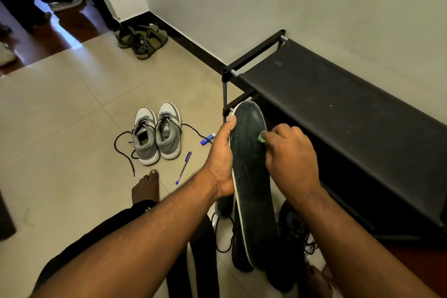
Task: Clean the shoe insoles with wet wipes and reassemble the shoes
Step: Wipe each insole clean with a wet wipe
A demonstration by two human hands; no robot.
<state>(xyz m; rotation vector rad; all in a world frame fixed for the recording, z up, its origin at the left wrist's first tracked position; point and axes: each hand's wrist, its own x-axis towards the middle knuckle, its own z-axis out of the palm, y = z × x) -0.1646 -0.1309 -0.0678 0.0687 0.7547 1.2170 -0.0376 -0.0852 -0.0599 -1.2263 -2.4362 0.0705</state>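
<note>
Both hands worked one dark insole (pixel 251 176) at frame centre: my left hand (pixel 221 159) gripped its nine o'clock edge, my right hand (pixel 290 155) pinched a small green object (pixel 260 138) against its three o'clock edge, grey sneakers (pixel 156 135) toward ten o'clock.

A home entryway. A black shoe rack (pixel 338 94) stands against the wall at two o'clock. Grey sneakers (pixel 156 135) and olive sandals (pixel 141 40) lie on the tiled floor (pixel 60 109) at eleven.
</note>
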